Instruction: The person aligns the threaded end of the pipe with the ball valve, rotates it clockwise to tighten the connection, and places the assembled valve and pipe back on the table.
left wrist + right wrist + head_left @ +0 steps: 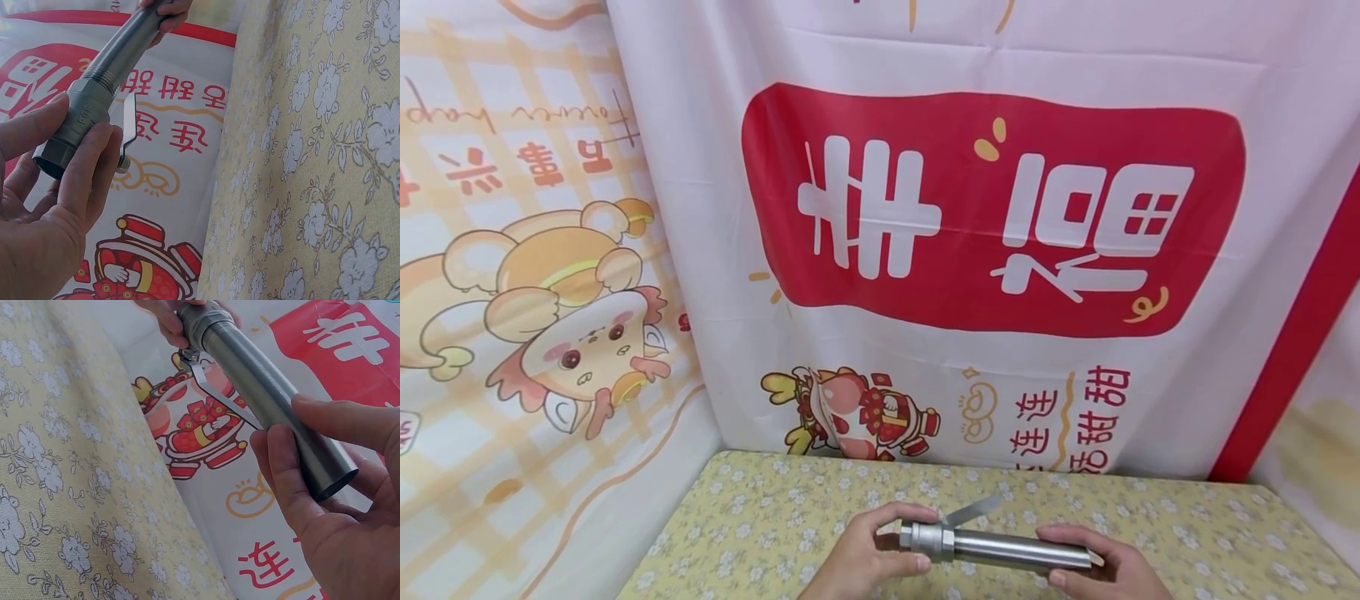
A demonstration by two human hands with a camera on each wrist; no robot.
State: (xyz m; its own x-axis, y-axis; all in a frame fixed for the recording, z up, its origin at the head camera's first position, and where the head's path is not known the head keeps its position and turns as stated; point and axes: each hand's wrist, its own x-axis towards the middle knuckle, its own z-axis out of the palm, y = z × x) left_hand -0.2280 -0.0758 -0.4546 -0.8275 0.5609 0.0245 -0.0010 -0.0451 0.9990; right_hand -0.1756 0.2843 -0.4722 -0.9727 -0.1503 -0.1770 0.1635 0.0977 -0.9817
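Note:
A metal ball valve [84,115] with a flat lever handle [976,509] is joined to a length of steel pipe [1015,550]; pipe threads show at the joint in the left wrist view. My left hand [868,554] grips the valve body, thumb on one side and fingers on the other, with the valve's open end facing the palm. At the other end, my right hand [1108,562] holds the pipe between thumb and fingers, near its plain open end [337,484]. Both hands hold the piece level above the table.
A table covered in yellow floral cloth [760,517] lies beneath the hands. Behind it hangs a white fabric backdrop with a red printed panel [970,208]. A cartoon-printed curtain [572,292] closes the left side.

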